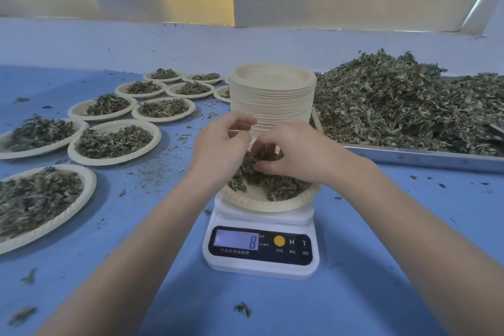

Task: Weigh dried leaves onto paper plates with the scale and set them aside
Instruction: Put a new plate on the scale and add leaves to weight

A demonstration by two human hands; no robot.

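A white digital scale (261,251) stands at the centre of the blue table, its display reading 8. On it sits a paper plate (253,200) holding dried leaves (275,185). My left hand (223,142) hovers over the plate's far left side, fingers curled, pinching leaves. My right hand (291,154) is over the plate's middle, fingers curled into the leaves and gripping a clump. Just behind the scale rises a tall stack of empty paper plates (272,101).
A metal tray (425,157) heaped with dried leaves (395,98) fills the right. Several filled paper plates (114,142) lie in rows on the left. Loose leaf bits scatter over the blue table (381,254). A pale wall rises behind.
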